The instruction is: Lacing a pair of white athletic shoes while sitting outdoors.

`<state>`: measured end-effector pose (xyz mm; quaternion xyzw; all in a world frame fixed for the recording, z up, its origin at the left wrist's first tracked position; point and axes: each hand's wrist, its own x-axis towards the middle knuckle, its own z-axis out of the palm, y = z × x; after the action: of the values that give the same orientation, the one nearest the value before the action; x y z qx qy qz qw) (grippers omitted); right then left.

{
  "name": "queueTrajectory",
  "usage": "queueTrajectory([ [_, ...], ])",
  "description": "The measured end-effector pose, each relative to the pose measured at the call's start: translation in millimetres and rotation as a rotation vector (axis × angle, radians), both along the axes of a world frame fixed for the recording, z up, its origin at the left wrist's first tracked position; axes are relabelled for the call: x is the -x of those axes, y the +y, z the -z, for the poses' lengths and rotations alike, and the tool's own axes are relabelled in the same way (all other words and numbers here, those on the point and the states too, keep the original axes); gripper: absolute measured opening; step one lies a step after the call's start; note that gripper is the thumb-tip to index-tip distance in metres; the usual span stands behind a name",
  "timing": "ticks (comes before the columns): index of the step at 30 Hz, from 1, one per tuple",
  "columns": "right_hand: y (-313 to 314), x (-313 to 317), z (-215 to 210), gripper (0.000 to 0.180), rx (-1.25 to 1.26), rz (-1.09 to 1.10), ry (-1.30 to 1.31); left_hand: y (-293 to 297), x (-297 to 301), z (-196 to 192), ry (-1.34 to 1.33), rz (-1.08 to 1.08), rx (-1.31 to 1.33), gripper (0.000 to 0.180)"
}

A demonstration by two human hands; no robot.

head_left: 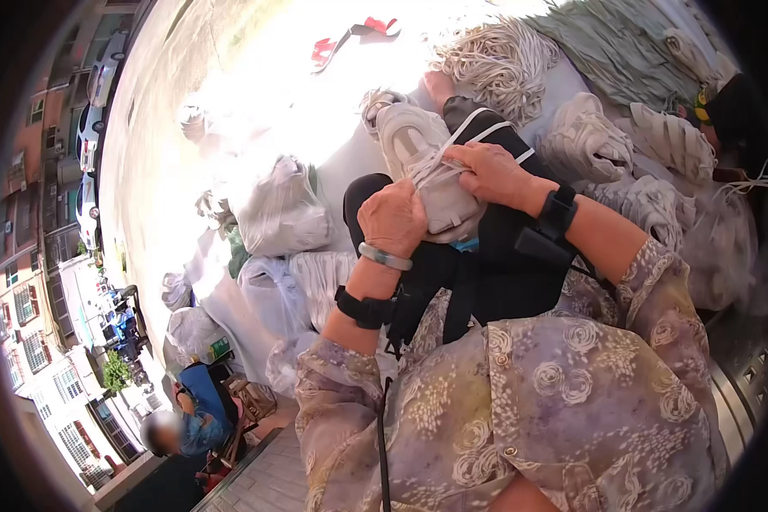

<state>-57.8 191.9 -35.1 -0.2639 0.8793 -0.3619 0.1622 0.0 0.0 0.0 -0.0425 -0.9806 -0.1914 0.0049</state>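
On my lap lies a pale beige-white shoe upper (409, 136), its tongue and opening facing up. White shoelaces (438, 167) cross it and trail over my dark trouser leg to the right. My left hand (392, 215) is closed at the left edge of the upper, fingers pinching the lace. On the other side, my right hand (497, 177) grips lace strands between thumb and fingers. The lace ends inside both hands are partly hidden. Black straps sit on both wrists.
A heap of loose laces (497, 68) lies ahead. Bundled shoe uppers (587, 136) stand at right, with filled plastic bags (286, 209) at left. Grey-green strips (614, 51) spread at the far right. Another person (198, 418) sits at lower left. A red-and-black strap (350, 41) lies far ahead.
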Motion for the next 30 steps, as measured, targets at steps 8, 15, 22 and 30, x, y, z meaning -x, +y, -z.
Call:
queueTrajectory([
  [8,1,-8,-1,0.027,0.001,-0.005,0.117,-207,-188,75,-0.397,-0.489,0.474,0.012],
  [15,12,-18,7,0.029,0.023,0.032,0.183,-204,-222,61,-1.017,-0.723,0.581,0.025],
  [22,6,10,22,0.032,0.205,0.428,-0.488,-112,-84,57,0.126,-0.196,0.073,0.01],
  [30,1,32,9,0.01,0.238,0.451,-0.913,-23,-9,31,0.058,0.135,0.076,0.024],
])
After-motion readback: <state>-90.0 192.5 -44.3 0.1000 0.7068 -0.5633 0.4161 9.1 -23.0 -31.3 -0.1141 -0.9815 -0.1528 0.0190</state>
